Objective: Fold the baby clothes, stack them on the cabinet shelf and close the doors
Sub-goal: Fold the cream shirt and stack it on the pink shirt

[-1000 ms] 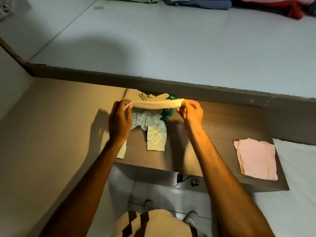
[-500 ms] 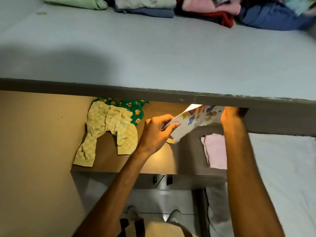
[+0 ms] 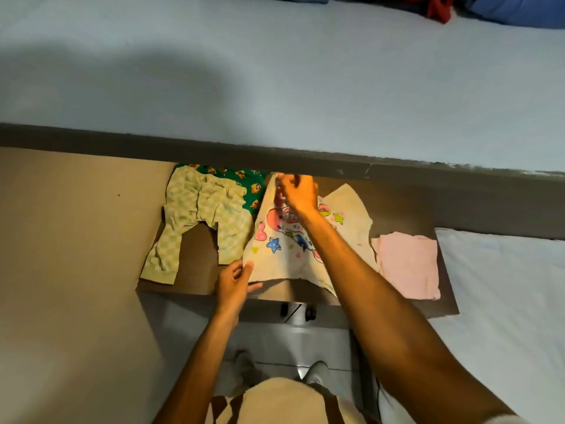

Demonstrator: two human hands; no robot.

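A cream baby shirt [image 3: 345,231] with a cartoon print of stars and hearts lies spread on the brown cabinet shelf [image 3: 195,280]. My left hand [image 3: 234,284] pinches its near left hem corner. My right hand [image 3: 298,192] grips its far top edge near the shelf's back. To the left lie yellow-green checked baby trousers [image 3: 195,218], unfolded, over a green printed garment [image 3: 244,185]. A folded pink garment [image 3: 408,264] rests at the shelf's right end.
A grey ledge [image 3: 275,154] with a wide pale blue surface runs above the shelf; folded clothes in blue and red [image 3: 489,10] sit at its far edge. A tan panel [image 3: 67,270] stands on the left, a white surface [image 3: 504,301] on the right. My feet show below.
The printed shirt, held up in the air between both hands half a second ago, now lies spread on the shelf. My left hand has moved to its near corner, my right to its top edge.
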